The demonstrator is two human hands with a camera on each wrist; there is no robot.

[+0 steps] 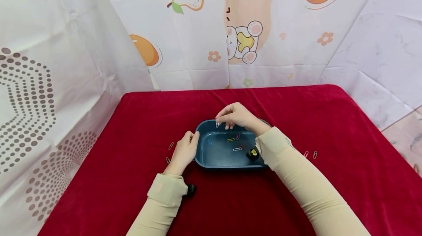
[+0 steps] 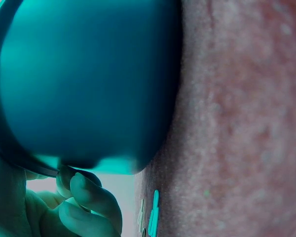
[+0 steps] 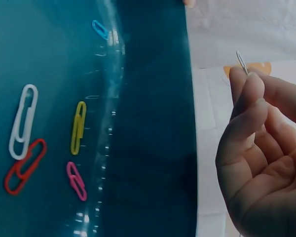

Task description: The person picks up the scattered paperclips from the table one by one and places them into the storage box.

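A dark blue plastic tray (image 1: 214, 160) lies on the red cloth. At its left end my left hand (image 1: 186, 147) grips the rim, thumb on top and fingers curled below in the left wrist view. Over the far left part of the tray, my right hand (image 1: 237, 114) pinches a pale paper clip (image 1: 217, 124) between thumb and fingertips. Inside the tray lie a blue paper clip (image 3: 99, 29), a yellow one, a pink one and a white paper clip (image 3: 23, 121) overlapping a red paper clip (image 3: 25, 167).
Two loose paper clips (image 1: 171, 145) lie on the red cloth (image 1: 148, 119) left of the tray. To the right, beside my sleeve, are a pink-toned paper clip (image 1: 306, 154) and a dark paper clip (image 1: 315, 154). Patterned white curtains (image 1: 184, 53) hang behind the table.
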